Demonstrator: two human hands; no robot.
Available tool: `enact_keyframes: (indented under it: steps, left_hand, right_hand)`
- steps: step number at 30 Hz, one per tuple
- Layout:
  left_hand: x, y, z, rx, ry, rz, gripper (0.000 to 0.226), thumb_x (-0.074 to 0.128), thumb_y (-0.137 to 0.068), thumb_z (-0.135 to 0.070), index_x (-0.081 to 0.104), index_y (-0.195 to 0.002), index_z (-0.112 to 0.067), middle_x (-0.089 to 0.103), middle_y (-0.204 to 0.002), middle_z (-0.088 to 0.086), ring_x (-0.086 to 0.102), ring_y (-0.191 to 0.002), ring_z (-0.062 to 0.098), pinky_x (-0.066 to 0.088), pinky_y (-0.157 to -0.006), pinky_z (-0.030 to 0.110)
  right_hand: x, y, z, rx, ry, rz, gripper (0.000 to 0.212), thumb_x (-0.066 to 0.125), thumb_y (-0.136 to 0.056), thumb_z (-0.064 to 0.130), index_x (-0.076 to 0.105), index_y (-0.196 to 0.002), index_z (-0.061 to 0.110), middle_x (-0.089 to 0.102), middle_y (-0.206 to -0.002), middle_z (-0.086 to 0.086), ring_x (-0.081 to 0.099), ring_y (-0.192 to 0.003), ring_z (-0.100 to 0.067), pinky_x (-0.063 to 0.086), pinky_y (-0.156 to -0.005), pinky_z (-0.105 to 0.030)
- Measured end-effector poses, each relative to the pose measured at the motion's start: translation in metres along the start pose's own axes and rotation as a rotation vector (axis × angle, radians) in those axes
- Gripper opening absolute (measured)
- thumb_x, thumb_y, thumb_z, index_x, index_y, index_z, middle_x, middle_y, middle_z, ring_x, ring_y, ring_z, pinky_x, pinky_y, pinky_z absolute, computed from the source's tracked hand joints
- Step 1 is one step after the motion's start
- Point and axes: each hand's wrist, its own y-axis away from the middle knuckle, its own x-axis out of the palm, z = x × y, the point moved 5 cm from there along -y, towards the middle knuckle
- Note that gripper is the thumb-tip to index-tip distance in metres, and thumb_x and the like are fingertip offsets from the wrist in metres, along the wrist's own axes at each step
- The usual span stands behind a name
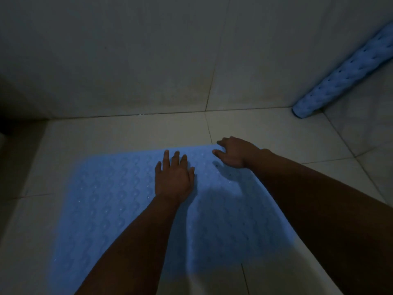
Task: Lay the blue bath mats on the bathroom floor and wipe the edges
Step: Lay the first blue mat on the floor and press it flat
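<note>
A bumpy blue rubber bath mat [110, 201] lies flat on the pale tiled floor [119, 133]. My left hand [173, 177] presses it, fingers spread, and my right hand [234, 152] pinches its far corner. Another blue mat, rolled up [344, 75], leans in the right corner.

Rolled mat [348, 69] cut off at right edge; flat mat [106, 199] partly hidden under forearms.
</note>
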Motion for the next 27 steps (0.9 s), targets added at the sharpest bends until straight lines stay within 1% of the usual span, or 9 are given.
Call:
enact_keyframes:
  steps: [7,10,12,14,16,18,21,25,27]
  left_hand:
    - [0.007,-0.038,-0.059,0.112,0.016,0.047,0.061,0.023,-0.107,-0.047,0.021,-0.161,-0.018,0.012,-0.171,0.007,-0.004,-0.158,0.031,0.01,-0.126,0.053]
    - [0.028,-0.052,-0.081,0.151,0.024,0.071,0.062,0.024,-0.108,-0.046,0.015,-0.162,-0.017,0.004,-0.171,0.008,-0.01,-0.157,0.031,0.005,-0.127,0.053]
    - [0.048,-0.061,-0.091,0.158,0.019,0.073,0.064,0.024,-0.108,-0.046,0.011,-0.163,-0.017,-0.003,-0.171,0.01,-0.014,-0.157,0.032,0.001,-0.127,0.055]
    - [0.068,-0.067,-0.096,0.17,0.019,0.074,0.07,0.024,-0.106,-0.052,0.007,-0.163,-0.016,-0.009,-0.171,0.011,-0.019,-0.156,0.033,-0.003,-0.126,0.056]
    - [0.086,-0.07,-0.097,0.167,0.027,0.075,0.082,0.021,-0.101,-0.065,0.002,-0.163,-0.015,-0.014,-0.17,0.012,-0.022,-0.155,0.032,-0.008,-0.126,0.054]
    - [0.097,-0.07,-0.095,0.17,0.016,0.004,0.092,0.02,-0.097,-0.075,0.001,-0.163,-0.014,-0.011,-0.17,0.012,-0.02,-0.155,0.032,-0.007,-0.126,0.052]
    - [0.103,-0.069,-0.094,0.177,-0.008,-0.07,0.093,0.021,-0.098,-0.075,0.001,-0.163,-0.012,-0.007,-0.171,0.012,-0.017,-0.156,0.031,-0.003,-0.127,0.053]
    - [0.103,-0.067,-0.096,0.18,0.009,-0.071,0.092,0.02,-0.099,-0.073,0.006,-0.163,-0.009,-0.003,-0.171,0.01,-0.013,-0.157,0.028,0.002,-0.127,0.053]
    - [0.104,-0.069,-0.095,0.174,0.005,-0.071,0.09,0.021,-0.1,-0.072,0.01,-0.162,-0.008,0.001,-0.171,0.01,-0.009,-0.158,0.027,0.004,-0.127,0.053]
  right_hand:
    - [0.013,0.009,-0.036,0.083,-0.135,-0.111,0.066,0.039,-0.1,0.059,0.042,-0.152,0.018,0.042,-0.156,-0.009,0.035,-0.145,-0.029,0.033,-0.118,-0.046]
    - [0.019,0.008,-0.053,0.107,-0.206,-0.219,0.057,0.043,-0.101,0.054,0.05,-0.146,0.02,0.049,-0.151,-0.005,0.039,-0.142,-0.025,0.035,-0.116,-0.046]
    - [0.025,0.002,-0.062,0.115,-0.23,-0.289,0.049,0.045,-0.101,0.049,0.056,-0.14,0.02,0.053,-0.145,-0.004,0.041,-0.139,-0.023,0.037,-0.113,-0.043]
    - [0.028,-0.004,-0.066,0.108,-0.228,-0.365,0.045,0.046,-0.102,0.046,0.061,-0.134,0.018,0.055,-0.142,-0.006,0.042,-0.138,-0.025,0.038,-0.112,-0.042]
    - [0.032,-0.012,-0.069,0.074,-0.26,-0.446,0.048,0.043,-0.099,0.047,0.066,-0.126,0.015,0.059,-0.136,-0.01,0.046,-0.135,-0.028,0.043,-0.107,-0.046]
    - [0.036,-0.022,-0.074,0.058,-0.334,-0.504,0.052,0.041,-0.095,0.049,0.069,-0.12,0.013,0.063,-0.131,-0.011,0.049,-0.132,-0.029,0.045,-0.105,-0.047]
    - [0.038,-0.033,-0.082,0.05,-0.403,-0.549,0.054,0.037,-0.094,0.052,0.071,-0.112,0.014,0.066,-0.123,-0.01,0.053,-0.128,-0.028,0.045,-0.104,-0.044]
    - [0.04,-0.033,-0.096,0.071,-0.446,-0.553,0.05,0.037,-0.093,0.051,0.071,-0.11,0.017,0.065,-0.122,-0.007,0.051,-0.129,-0.025,0.044,-0.104,-0.044]
    - [0.039,-0.032,-0.101,0.089,-0.448,-0.564,0.045,0.042,-0.096,0.047,0.071,-0.109,0.016,0.066,-0.122,-0.008,0.052,-0.127,-0.026,0.044,-0.103,-0.043]
